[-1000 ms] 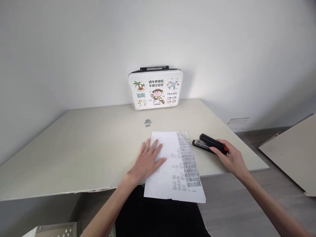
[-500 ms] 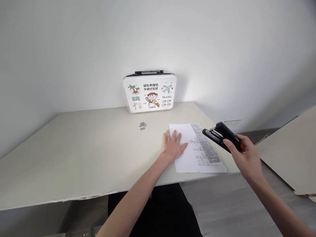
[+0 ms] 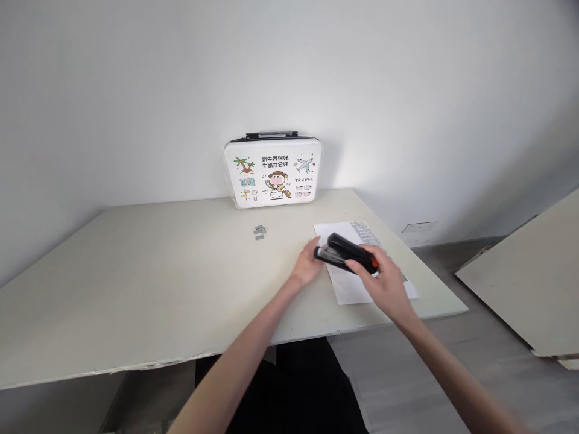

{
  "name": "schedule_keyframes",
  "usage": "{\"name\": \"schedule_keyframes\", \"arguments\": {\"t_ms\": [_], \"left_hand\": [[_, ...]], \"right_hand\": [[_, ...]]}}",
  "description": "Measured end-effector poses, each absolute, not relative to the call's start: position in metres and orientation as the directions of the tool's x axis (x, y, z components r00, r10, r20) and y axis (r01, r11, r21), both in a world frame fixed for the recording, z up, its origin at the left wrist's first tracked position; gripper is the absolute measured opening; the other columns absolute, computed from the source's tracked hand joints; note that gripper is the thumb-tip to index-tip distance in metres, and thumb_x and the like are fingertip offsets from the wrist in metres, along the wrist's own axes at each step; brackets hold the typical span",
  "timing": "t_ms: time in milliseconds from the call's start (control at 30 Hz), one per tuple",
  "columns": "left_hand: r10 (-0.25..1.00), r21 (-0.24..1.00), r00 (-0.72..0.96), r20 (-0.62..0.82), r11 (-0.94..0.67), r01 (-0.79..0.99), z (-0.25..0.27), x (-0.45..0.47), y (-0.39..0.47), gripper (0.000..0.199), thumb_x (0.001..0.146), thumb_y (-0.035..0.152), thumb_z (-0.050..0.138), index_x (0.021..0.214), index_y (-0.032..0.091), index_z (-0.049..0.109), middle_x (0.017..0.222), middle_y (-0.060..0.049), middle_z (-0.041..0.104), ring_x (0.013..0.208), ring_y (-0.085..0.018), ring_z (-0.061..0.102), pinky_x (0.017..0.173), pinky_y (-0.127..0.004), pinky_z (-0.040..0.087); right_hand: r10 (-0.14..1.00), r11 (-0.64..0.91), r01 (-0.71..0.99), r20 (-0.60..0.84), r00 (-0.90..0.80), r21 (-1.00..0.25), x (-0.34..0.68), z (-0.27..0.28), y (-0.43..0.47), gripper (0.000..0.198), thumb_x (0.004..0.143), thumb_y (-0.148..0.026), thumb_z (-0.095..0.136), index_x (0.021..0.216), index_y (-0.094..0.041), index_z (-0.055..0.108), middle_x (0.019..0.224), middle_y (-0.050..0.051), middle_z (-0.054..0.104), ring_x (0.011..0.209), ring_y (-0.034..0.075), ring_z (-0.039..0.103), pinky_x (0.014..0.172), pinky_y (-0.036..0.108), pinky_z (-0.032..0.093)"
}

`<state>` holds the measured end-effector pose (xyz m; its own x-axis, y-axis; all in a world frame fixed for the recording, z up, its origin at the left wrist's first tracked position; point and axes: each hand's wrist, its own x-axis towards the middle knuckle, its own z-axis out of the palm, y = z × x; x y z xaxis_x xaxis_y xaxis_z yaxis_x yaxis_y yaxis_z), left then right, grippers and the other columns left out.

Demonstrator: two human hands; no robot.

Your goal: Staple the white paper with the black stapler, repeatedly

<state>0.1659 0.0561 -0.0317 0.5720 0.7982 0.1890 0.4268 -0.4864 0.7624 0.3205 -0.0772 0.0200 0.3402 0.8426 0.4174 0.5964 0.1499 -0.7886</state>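
Note:
My right hand (image 3: 384, 280) is closed around a black stapler (image 3: 350, 253) with an orange-red spot near its rear. The stapler's jaws are apart and point left, above the printed paper (image 3: 353, 294). Turned on its side, my left hand (image 3: 306, 263) is closed at the paper's left edge. The stapler's front end covers part of its fingers and hides the thumb. Dense grey print shows along the paper's right side, partly behind the stapler and my right hand. Several small grey staple strips (image 3: 259, 232) lie on the table to the left.
A white carry case (image 3: 274, 172) with cartoon pictures and a black handle stands against the wall at the back of the pale table (image 3: 158, 283). Its front edge is chipped. Another pale surface (image 3: 520, 283) stands across a gap on the right.
My right hand has brought the stapler left, over the paper. My left hand has turned from lying flat and spread to closing at the left edge. The paper has shifted slightly.

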Motion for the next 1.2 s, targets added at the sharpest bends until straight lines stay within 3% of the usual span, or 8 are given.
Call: {"name": "schedule_keyframes", "arguments": {"t_ms": [100,267,433,700,900,1200], "left_hand": [[0.824,0.813,0.542,0.163,-0.424,0.399,-0.014,0.095,0.038,0.051,0.108,0.041,0.030,0.152,0.024,0.052,0.153,-0.008,0.059,0.143,-0.026,0.053,0.121,-0.046,0.041],[0.889,0.866,0.450,0.085,-0.289,0.408,0.012,-0.008,0.006,0.044,0.107,0.054,0.039,0.136,0.030,0.062,0.142,-0.003,0.068,0.140,-0.026,0.056,0.122,-0.046,0.039],[0.946,0.878,0.312,0.089,-0.222,0.425,0.015,-0.036,-0.019,0.042,0.103,0.056,0.048,0.132,0.029,0.063,0.137,-0.005,0.071,0.134,-0.028,0.061,0.116,-0.046,0.045],[0.982,0.909,0.145,0.120,-0.168,0.382,0.009,-0.035,-0.032,0.042,0.102,0.059,0.051,0.120,0.027,0.069,0.120,-0.006,0.078,0.125,-0.029,0.067,0.112,-0.045,0.048],[0.980,0.920,0.170,0.101,-0.157,0.359,0.006,-0.037,-0.029,0.040,0.100,0.060,0.055,0.116,0.027,0.071,0.119,-0.005,0.077,0.124,-0.028,0.067,0.112,-0.042,0.048],[0.989,0.941,0.044,0.139,-0.145,0.307,0.000,-0.040,-0.031,0.047,0.100,0.063,0.053,0.122,0.023,0.067,0.119,-0.009,0.076,0.115,-0.029,0.073,0.107,-0.045,0.053]], "right_hand": [[0.908,0.208,0.571,0.374,0.189,-0.794,0.296,0.012,-0.072,0.033,0.097,-0.053,0.062,0.113,-0.025,0.064,0.106,0.008,0.071,0.091,0.025,0.065,0.068,0.032,0.053],[0.952,0.287,0.505,0.301,-0.057,-0.814,0.256,0.001,-0.066,0.029,0.100,-0.051,0.059,0.115,-0.027,0.063,0.110,0.008,0.068,0.097,0.026,0.065,0.065,0.032,0.053],[0.950,0.313,0.480,0.269,-0.161,-0.819,0.224,-0.008,-0.059,0.024,0.100,-0.048,0.062,0.113,-0.029,0.063,0.105,0.005,0.067,0.097,0.025,0.065,0.074,0.035,0.054],[0.965,0.253,0.391,0.205,-0.162,-0.885,0.213,-0.016,-0.057,0.030,0.101,-0.052,0.059,0.119,-0.028,0.061,0.117,0.007,0.070,0.105,0.026,0.067,0.077,0.036,0.057],[0.981,0.195,0.300,0.192,-0.040,-0.934,0.215,-0.017,-0.060,0.043,0.111,-0.051,0.029,0.128,-0.029,0.061,0.129,0.006,0.071,0.124,0.023,0.065,0.110,0.042,0.048],[0.982,0.183,0.280,0.186,-0.016,-0.943,0.215,-0.028,-0.056,0.043,0.111,-0.052,0.028,0.137,-0.031,0.054,0.124,0.006,0.073,0.121,0.023,0.068,0.108,0.043,0.051]]}}
